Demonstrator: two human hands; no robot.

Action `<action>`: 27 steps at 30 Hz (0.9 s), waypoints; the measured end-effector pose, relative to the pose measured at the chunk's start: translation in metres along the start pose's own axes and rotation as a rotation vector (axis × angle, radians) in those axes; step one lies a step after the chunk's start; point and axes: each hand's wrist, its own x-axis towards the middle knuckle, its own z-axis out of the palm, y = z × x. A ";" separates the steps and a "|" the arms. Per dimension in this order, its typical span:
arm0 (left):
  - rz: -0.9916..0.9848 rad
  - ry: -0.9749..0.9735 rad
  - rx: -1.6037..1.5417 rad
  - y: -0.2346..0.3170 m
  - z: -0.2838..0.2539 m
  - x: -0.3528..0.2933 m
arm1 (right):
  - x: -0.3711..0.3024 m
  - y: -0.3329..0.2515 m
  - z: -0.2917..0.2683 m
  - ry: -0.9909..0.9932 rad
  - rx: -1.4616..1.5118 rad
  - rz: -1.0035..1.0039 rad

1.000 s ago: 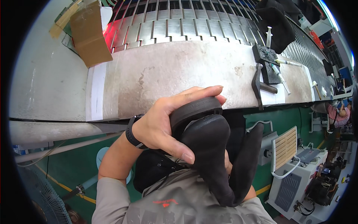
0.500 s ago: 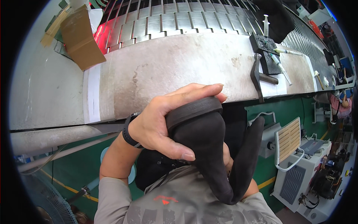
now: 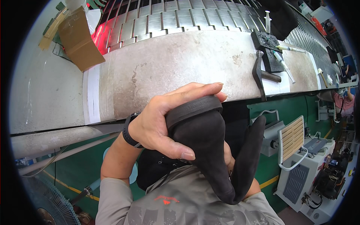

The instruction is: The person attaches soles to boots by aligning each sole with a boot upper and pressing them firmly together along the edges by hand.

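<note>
A black suede-like boot (image 3: 204, 137) is held in front of my chest, its dark sole edge (image 3: 193, 112) uppermost and its soft shaft (image 3: 249, 161) folded up at the right. My left hand (image 3: 161, 120) grips the sole end from the left, fingers across the top and thumb pressed on the upper. A dark watch sits on that wrist. Behind the boot, only a strip of my right hand (image 3: 227, 154) shows, against the boot's right side. Its fingers are hidden.
Beyond the worn pale bench (image 3: 168, 67) runs a metal slat conveyor (image 3: 180, 18). A hammer (image 3: 258, 73), syringes (image 3: 285, 65) and a black block (image 3: 272, 56) lie to the right. Cardboard (image 3: 80, 41) stands at left. A fan (image 3: 48, 202) and a machine (image 3: 300, 176) flank me.
My view has shifted very slightly. Both hands and the boot keep nearly the same pose; a person far off at the right has moved a little.
</note>
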 end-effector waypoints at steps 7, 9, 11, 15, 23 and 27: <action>-0.025 0.001 0.004 0.001 0.001 0.002 | 0.010 -0.040 -0.006 0.063 0.365 0.077; -0.029 0.001 0.003 0.000 0.001 0.002 | 0.012 -0.047 -0.006 0.068 0.421 0.093; -0.048 0.002 0.011 0.002 0.001 0.001 | 0.012 -0.052 -0.005 0.059 0.475 0.107; -0.058 0.003 0.025 0.004 0.001 0.000 | 0.010 -0.065 -0.005 0.062 0.583 0.143; -0.037 -0.016 -0.001 -0.002 -0.002 0.002 | 0.014 -0.022 0.002 0.293 0.153 0.271; -0.009 -0.059 0.049 0.003 -0.006 0.002 | 0.010 -0.018 0.007 0.305 0.218 0.140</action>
